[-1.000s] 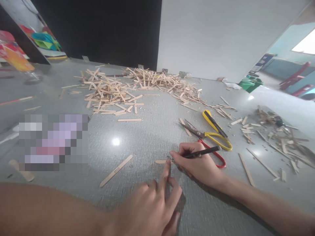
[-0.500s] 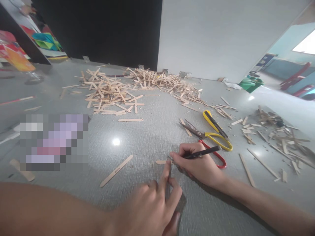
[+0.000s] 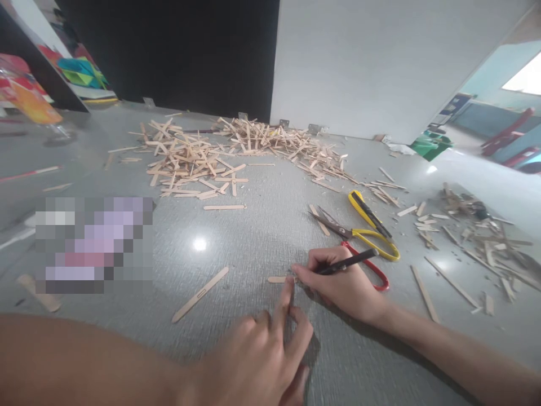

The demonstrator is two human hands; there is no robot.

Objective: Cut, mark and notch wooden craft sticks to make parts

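Note:
My right hand [image 3: 338, 279] is closed around a black pen [image 3: 350, 261], its upper end slanting up to the right. The pen's tip is hidden behind the fingers, close to a small wooden craft stick [image 3: 278, 279] lying on the table. With its index fingertip my left hand [image 3: 266, 344] presses that stick down; the thumb and other fingers are bent and hold nothing. Part of the stick is covered by both hands. Another craft stick [image 3: 200, 295], with a small rectangle drawn at its middle, lies to the left.
Red-and-yellow-handled scissors [image 3: 353, 231] and a yellow box cutter [image 3: 369, 213] lie beyond my right hand. Heaped craft sticks [image 3: 186, 158] sit toward the back, before a black and white panel [image 3: 338, 67]. Cut pieces [image 3: 426, 223] are scattered right; a pixelated object [image 3: 97, 242] is left.
Almost nothing differs. The black pen's upper end has dipped slightly, while both hands and the stick under my left fingertip stay in place.

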